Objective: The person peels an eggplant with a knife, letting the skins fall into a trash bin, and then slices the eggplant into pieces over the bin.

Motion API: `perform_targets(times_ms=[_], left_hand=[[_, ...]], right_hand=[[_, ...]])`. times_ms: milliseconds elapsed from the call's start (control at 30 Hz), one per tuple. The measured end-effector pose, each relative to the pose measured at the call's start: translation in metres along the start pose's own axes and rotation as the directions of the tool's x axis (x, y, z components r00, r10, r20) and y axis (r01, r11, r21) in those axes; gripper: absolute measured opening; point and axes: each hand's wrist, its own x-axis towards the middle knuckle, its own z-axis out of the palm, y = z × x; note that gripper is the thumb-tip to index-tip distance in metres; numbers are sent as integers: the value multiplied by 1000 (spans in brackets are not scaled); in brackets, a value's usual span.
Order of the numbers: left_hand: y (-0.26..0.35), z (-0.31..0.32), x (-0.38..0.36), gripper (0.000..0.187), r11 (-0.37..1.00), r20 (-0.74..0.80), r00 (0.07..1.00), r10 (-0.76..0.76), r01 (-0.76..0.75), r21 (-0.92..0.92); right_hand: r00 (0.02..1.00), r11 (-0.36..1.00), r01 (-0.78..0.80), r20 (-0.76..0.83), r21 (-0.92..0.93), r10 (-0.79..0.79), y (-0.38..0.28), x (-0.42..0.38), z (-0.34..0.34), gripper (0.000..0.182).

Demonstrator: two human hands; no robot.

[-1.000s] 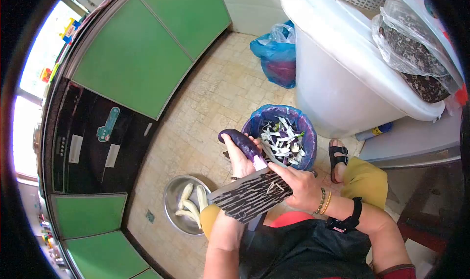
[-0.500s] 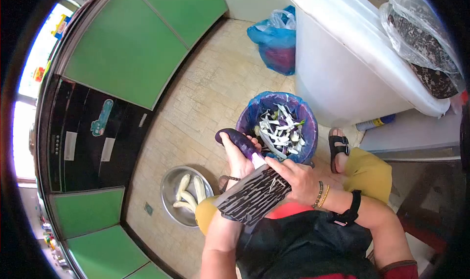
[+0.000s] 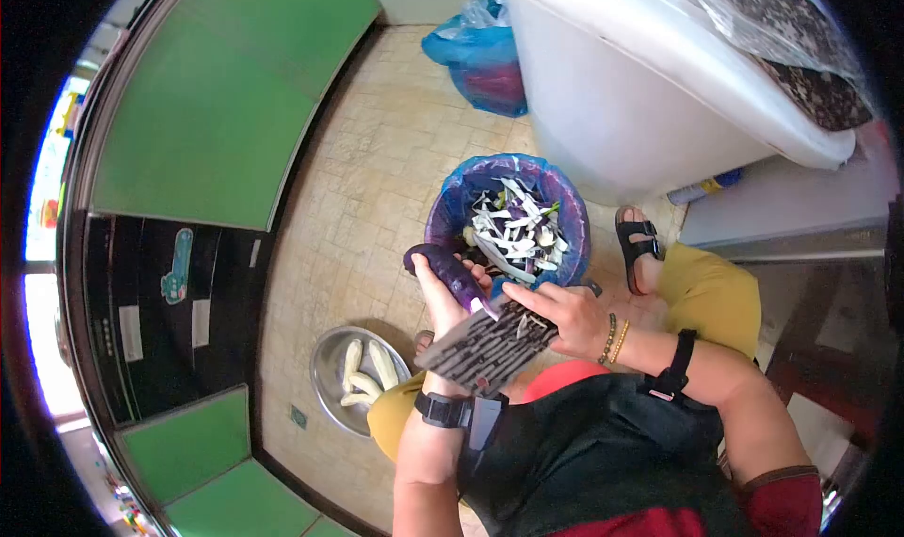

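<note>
Apparently, peeling is being done: the left hand [image 3: 441,303] is clasping the eggplant [image 3: 444,266], while the right hand [image 3: 576,320] is gripping the knife [image 3: 490,349], its blade lying by the pale end. Just beyond the hands, the bin [image 3: 439,215] is holding peelings [image 3: 518,231]; left of them, the bowl [image 3: 323,386] is holding peeled pieces [image 3: 384,364]. Another stroke would likely be requiring a shallow blade angle and clear fingertips.

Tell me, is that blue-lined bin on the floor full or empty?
Neither: the bin looks partly filled. White and purple peelings lie inside, with bare liner showing around them.
</note>
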Motion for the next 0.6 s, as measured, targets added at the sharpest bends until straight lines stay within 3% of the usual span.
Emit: perform_targets(times_ms=[233, 300, 333, 400, 600], left_hand=[[2, 12, -8, 58, 991, -17, 997, 74, -72, 112], [2, 12, -3, 60, 984, -78, 993, 84, -71, 166], [0, 12, -3, 60, 984, -80, 994, 78, -64, 167], [-6, 13, -3, 60, 951, -44, 993, 111, -93, 294], [-9, 9, -1, 60, 948, -46, 996, 77, -58, 313]], right_hand=[[1000, 1000, -21, -3, 9, 21, 1, -4, 0, 68], [999, 998, 54, -7, 35, -53, -3, -4, 0, 68], [992, 994, 97, -83, 43, -93, -3, -5, 6, 69], [996, 998, 64, -61, 24, -63, -1, -7, 7, 69], [998, 999, 42, -55, 13, -41, 6, -3, 9, 73]])
